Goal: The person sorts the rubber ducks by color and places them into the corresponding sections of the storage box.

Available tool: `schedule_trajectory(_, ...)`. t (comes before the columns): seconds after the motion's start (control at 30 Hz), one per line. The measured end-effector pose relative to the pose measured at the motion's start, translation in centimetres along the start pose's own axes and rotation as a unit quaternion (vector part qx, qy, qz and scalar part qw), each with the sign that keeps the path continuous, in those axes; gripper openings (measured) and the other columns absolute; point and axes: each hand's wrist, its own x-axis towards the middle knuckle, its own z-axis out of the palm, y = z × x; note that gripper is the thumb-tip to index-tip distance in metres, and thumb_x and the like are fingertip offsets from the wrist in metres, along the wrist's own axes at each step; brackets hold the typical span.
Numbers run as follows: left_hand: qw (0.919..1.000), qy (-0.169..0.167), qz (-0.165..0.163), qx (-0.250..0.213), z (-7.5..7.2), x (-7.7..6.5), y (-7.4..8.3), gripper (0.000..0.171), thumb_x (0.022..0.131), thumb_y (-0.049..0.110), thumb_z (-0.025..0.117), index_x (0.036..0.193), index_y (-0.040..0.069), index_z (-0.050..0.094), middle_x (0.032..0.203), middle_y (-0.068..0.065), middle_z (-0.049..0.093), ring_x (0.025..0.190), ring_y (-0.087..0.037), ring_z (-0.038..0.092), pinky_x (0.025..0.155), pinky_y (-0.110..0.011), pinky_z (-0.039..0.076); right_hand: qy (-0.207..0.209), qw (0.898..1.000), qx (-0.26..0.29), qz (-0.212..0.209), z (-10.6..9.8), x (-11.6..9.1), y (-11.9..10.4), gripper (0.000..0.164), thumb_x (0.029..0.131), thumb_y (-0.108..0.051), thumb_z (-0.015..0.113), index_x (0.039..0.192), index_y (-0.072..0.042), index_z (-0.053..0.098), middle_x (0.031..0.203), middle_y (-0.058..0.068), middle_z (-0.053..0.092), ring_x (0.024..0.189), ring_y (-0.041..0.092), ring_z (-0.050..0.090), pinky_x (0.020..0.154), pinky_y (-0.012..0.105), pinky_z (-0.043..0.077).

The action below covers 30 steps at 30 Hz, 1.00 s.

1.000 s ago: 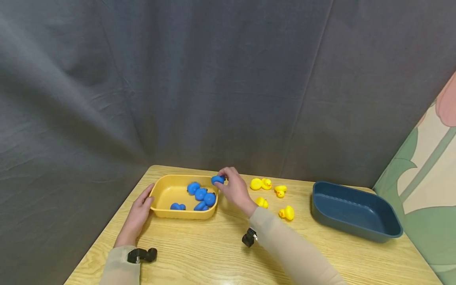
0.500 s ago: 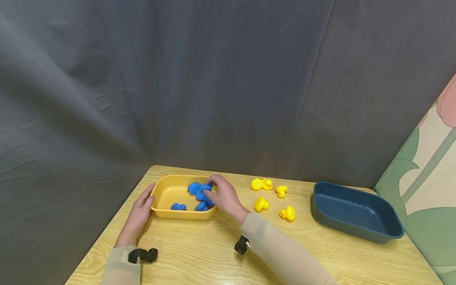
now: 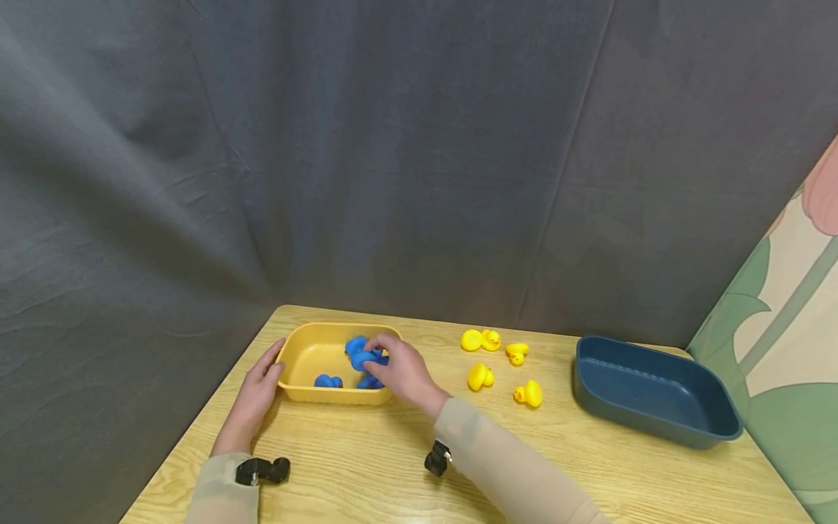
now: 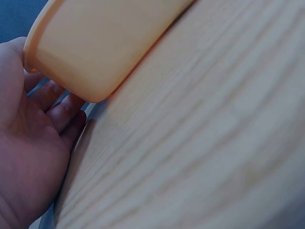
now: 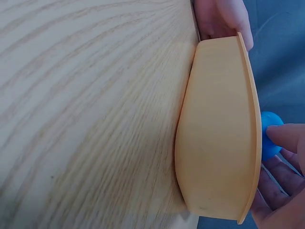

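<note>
My right hand (image 3: pixel 402 367) pinches a blue rubber duck (image 3: pixel 364 359) between thumb and fingers, over the right part of a yellow bin (image 3: pixel 304 393). In the right wrist view, the held duck (image 5: pixel 270 138) shows just beyond the bin's rim. Other blue ducks lie in the bin, one small duck (image 3: pixel 327 380) apart near the front wall and several partly hidden by the hand. My left hand (image 3: pixel 255 389) rests at the bin's left end with its fingers loosely extended. In the left wrist view, the left hand's fingers (image 4: pixel 52 98) lie by the bin's outer end wall (image 4: pixel 95 52).
Several yellow rubber ducks (image 3: pixel 481 376) lie on the wooden table (image 3: pixel 366 458) right of the bin. Farther right stands a dark blue bin (image 3: pixel 655 418). A grey curtain (image 3: pixel 419 160) hangs behind the table, and a flower-patterned cloth (image 3: pixel 792 349) is at the right.
My right hand has moved left and down from over the right rim into the yellow bin's area, carrying the blue duck. The left hand stays in place.
</note>
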Motion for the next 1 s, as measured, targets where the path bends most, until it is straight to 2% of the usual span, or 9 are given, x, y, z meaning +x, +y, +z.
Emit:
schedule_trajectory(0.3,0.9999,0.002,0.012,0.001,0.17,-0.13,0.1,0.062,0.12,0.025,0.041,0.179,0.02,0.022,0.184,-0.012,0.017,0.169,-0.038,0.012,0.134,-0.059,0.017,-0.009,1.0,-0.022,-0.002,0.39,0.09,-0.22,0.021,0.104,-0.022,0.08,0.124,-0.016,0.076,0.129,0.002,0.075,0.116,0.024,0.071,0.102,0.046,0.059)
schedule_trajectory(0.63,1.0,0.006,0.008,0.003,0.07,-0.06,-0.01,0.062,0.119,0.026,0.041,0.179,0.021,0.023,0.184,-0.01,0.018,0.169,-0.035,0.012,0.135,-0.056,0.016,-0.019,1.0,-0.004,0.007,0.24,0.12,-0.14,0.034,0.106,-0.024,0.078,0.138,-0.012,0.072,0.141,0.009,0.072,0.124,0.032,0.07,0.105,0.049,0.058)
schedule_trajectory(1.0,0.9999,0.003,0.008,0.006,0.09,-0.11,0.04,0.062,0.12,0.027,0.04,0.179,0.022,0.022,0.184,-0.012,0.017,0.169,-0.037,0.01,0.135,-0.058,0.014,-0.015,1.0,0.006,0.005,0.03,-0.14,-0.13,0.036,0.105,-0.025,0.079,0.139,-0.015,0.072,0.141,0.009,0.072,0.124,0.032,0.07,0.105,0.049,0.057)
